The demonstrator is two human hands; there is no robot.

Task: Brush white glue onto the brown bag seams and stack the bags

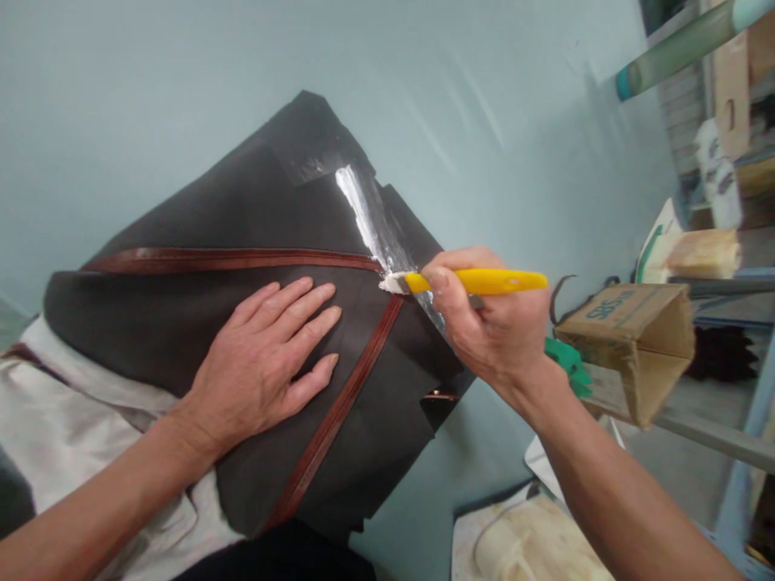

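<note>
A large black leather-like sheet (242,214) with two reddish-brown strips lies across the pale surface. My left hand (266,355) rests flat on it, fingers spread, between the upper strip (242,259) and the lower strip (348,395). My right hand (493,315) is closed round the yellow handle of a brush (484,282). White paste covers the brush's tip, which touches the sheet where the two strips come close together. A streak of white paste (357,202) runs from near the sheet's top corner down towards the brush.
Pale cloth (66,428) lies under the sheet at the left. To the right stand an open cardboard box (630,347), a green piece (569,365) and a metal frame (720,440). A tube-like pole (678,55) juts in at the upper right.
</note>
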